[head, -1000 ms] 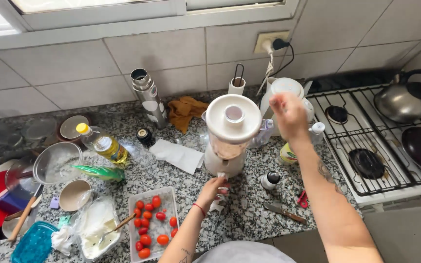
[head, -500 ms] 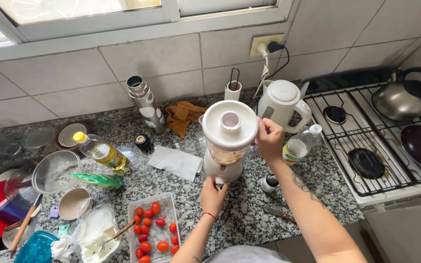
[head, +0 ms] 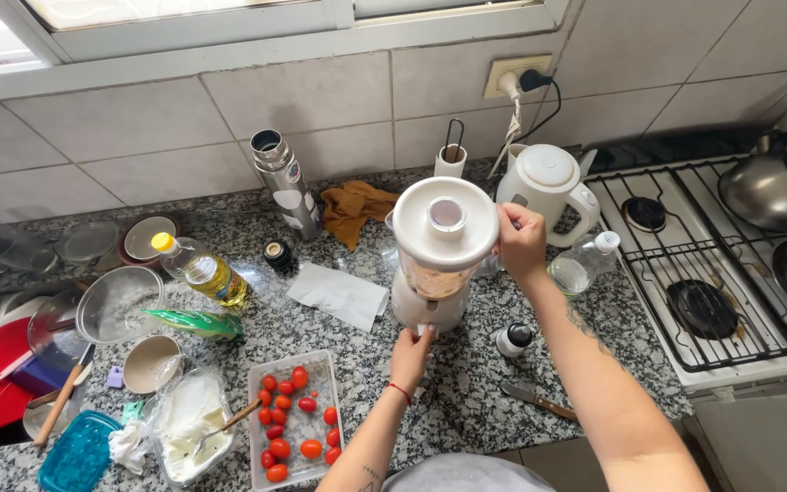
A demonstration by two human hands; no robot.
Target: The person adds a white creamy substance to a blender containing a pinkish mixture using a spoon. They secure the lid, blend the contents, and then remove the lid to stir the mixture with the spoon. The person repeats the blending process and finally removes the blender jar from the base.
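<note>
Centre frame: right hand wraps its fingers around the blender jug's side. Left hand presses curled fingertips on its base, gripping nothing.

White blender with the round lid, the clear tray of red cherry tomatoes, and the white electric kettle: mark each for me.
White blender with round lid (head: 445, 219), head view, on the lid's flat top.
Clear tray of red cherry tomatoes (head: 322, 366), head view, on the tray's far right rim.
White electric kettle (head: 546, 169), head view, on its lid.

Speckled granite counter bears blender, tomato tray, knife, perhaps napkin.
</note>
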